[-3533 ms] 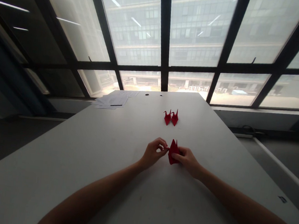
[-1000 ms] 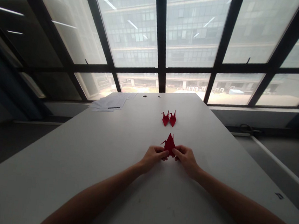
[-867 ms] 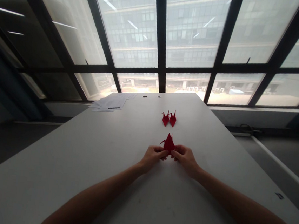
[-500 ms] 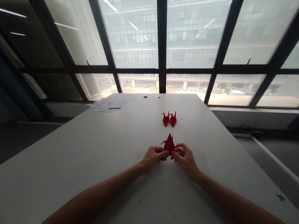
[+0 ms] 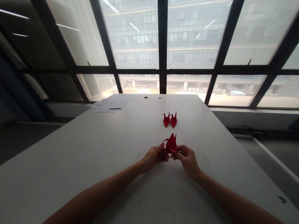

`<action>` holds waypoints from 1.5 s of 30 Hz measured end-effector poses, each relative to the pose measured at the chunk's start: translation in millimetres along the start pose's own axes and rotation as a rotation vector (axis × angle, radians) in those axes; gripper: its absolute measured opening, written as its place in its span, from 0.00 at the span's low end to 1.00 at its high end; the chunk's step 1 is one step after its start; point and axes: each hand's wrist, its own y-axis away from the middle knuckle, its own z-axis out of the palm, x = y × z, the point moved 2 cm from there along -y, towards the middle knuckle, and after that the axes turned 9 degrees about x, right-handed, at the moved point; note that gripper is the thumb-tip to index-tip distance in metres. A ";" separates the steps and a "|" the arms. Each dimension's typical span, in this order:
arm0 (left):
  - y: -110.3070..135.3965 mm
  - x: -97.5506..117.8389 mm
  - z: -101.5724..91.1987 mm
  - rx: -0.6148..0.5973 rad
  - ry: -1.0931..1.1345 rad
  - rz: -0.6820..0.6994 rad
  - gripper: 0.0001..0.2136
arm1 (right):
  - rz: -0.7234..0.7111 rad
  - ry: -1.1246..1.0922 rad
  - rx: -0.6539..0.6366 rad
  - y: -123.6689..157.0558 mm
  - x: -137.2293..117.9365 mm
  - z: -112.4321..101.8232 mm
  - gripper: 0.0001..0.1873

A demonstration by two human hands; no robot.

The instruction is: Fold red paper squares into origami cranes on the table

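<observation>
A small red paper crane (image 5: 171, 144) stands between my two hands on the white table (image 5: 107, 164). My left hand (image 5: 153, 156) pinches its lower left side. My right hand (image 5: 186, 158) pinches its lower right side, where a flat wing sticks out toward the fingers. The crane's thin neck points left and its peak points up. Beyond it, two finished red paper cranes (image 5: 170, 120) stand side by side, apart from my hands.
A loose stack of white papers (image 5: 112, 103) lies at the table's far left corner. Two small dark holes (image 5: 153, 98) sit near the far edge. Large dark-framed windows (image 5: 161, 39) rise behind the table. A small dark mark (image 5: 281, 199) is near the right edge.
The crane has been lifted and tilted slightly, and its right wing now lies pulled out flat toward my right fingers. Earlier the left hand pinched its neck tip.
</observation>
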 end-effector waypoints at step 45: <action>2.6 -4.7 -0.8 0.103 -0.093 0.350 0.20 | -0.120 -0.029 -0.017 0.8 7.6 3.3 0.21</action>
